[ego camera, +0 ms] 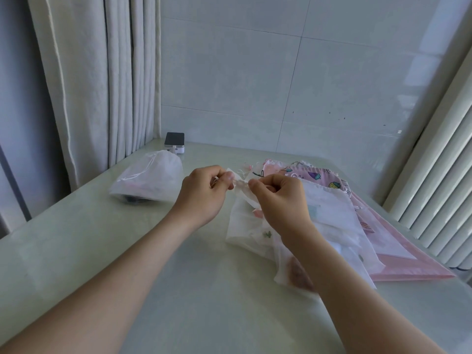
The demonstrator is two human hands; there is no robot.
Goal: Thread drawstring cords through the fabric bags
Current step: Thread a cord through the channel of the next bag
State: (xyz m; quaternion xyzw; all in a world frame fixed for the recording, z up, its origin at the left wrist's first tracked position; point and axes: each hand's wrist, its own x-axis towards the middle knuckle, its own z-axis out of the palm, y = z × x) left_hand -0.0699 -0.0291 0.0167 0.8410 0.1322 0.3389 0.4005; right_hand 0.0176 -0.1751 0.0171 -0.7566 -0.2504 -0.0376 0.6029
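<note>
Head view only. Centre of frame: left hand (204,192) and right hand (278,198) meet close together, raised just above the pale green glossy table (127,251). Both have fingers curled in, thumb against forefinger, pinching the bunched top hem of a thin white fabric bag (245,226). The bag's body hangs down from the pinch, and its lower part lies on the table under the right forearm. The pinch points sit near each other, likely so the hem channel stays taut and a cord end can be fed along bit by bit. The white cord itself is too fine to tell from the gathered cloth. A small dark pin-like thing (258,173) shows just behind the right thumb, possibly a threading aid; cannot confirm. Right of centre: flat stack of pink and printed fabric bags (383,226), fanned out and partly under the held bag, probably kept within the right hand's reach as the waiting pile. Left of centre: plump white drawstring pouch (150,177), cord visible at its neck, well apart from the hands. Behind it, near the table's far edge, a small white box with dark top (175,141). Open tabletop runs across the lower left; cream pleated curtain (89,85) bounds the left edge, and a white ribbed radiator (434,175) crowds the stack on the right.
</note>
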